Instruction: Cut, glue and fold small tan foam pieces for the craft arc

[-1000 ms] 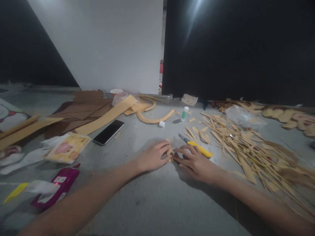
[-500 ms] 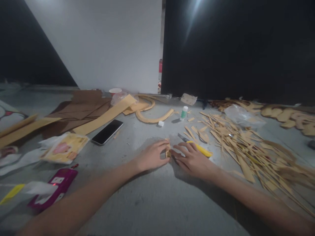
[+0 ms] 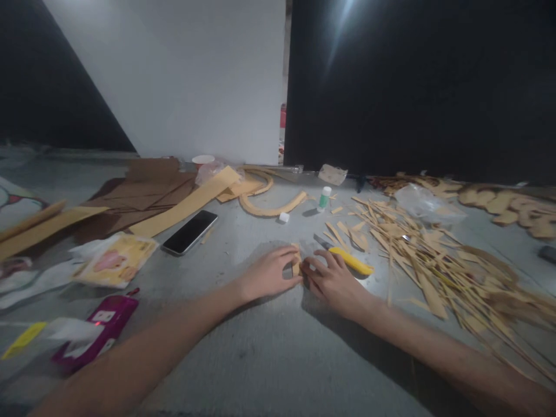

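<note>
Btwn left hand [image 3: 269, 275] & right hand [image 3: 332, 282]: small card piece [image 3: 296, 267], pinched.

1. There is one view only, from a camera worn on my head; it looks forward and down along both my forearms to where my left hand [image 3: 267, 275] and right hand [image 3: 336, 282] meet.
2. That meeting point sits just below the middle of the picture, near enough to tell fingers apart, though small details are soft.
3. Beyond my grip the view reaches to a white wall [image 3: 182, 81] and a dark panel [image 3: 417, 87].
4. It spreads wide: a phone [image 3: 190, 232] left of my grip, a heap of wood strips [image 3: 434, 260] right of it.
5. With no second view, nothing is shared.
</note>
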